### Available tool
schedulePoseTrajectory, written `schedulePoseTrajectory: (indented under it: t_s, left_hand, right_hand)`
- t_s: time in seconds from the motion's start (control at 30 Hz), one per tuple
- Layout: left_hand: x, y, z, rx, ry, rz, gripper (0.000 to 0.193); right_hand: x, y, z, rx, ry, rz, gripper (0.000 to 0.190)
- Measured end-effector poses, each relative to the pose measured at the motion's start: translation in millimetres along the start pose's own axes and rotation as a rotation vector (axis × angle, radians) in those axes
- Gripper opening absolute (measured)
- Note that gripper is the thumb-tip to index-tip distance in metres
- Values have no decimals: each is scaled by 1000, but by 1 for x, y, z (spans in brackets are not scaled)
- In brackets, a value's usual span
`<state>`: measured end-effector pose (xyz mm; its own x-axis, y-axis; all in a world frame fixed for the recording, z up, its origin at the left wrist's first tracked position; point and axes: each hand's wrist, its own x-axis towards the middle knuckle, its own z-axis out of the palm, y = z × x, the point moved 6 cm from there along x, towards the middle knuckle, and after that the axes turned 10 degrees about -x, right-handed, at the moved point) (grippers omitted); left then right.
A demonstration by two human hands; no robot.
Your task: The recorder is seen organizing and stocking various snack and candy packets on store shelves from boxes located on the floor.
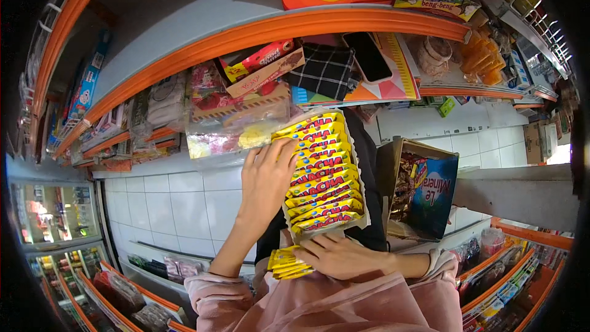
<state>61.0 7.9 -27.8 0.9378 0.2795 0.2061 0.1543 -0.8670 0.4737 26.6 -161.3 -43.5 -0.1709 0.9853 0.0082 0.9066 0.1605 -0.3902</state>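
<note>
An opened pack of yellow snack packets, marked Chacha, lies across the person's lap, its packets overlapping in a long row. My left hand rests along the pack's left side, fingertips on the upper packets. Below the pack's near end, my right hand lies with its fingers over a small bundle of yellow packets against the pink clothing. How firmly its fingers close on the bundle is partly hidden.
An open cardboard box with packets inside stands at the right. Ahead, an orange-edged shelf spans the view. Below it are a phone, a black checked cloth and a biscuit box. A glass-doored fridge stands left.
</note>
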Motion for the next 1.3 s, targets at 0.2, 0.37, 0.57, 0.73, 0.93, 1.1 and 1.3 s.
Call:
schedulePoseTrajectory:
  t_s: [0.2,0.37,0.57,0.73,0.93,1.1,1.3]
  left_hand:
    - [13,0,8,191,38,72,32]
    - [22,3,16,307,-11,102,35]
    - [32,-4,28,337,-33,30,36]
    - [36,-3,29,356,3,102,26]
    - [39,-2,32,446,14,193,23]
    - [34,-4,29,447,109,217,24]
    - [29,-7,26,416,167,158,26]
  right_hand:
    - [-3,14,-9,268,-104,-104,40]
    - [12,46,-34,779,-107,-139,36]
    - [25,75,-33,369,-117,32,23]
    - [23,130,-68,-120,406,437,15]
    - [34,160,-69,-323,490,408,16]
    - [47,168,-56,-396,381,403,15]
    - [58,164,-50,-594,267,329,11]
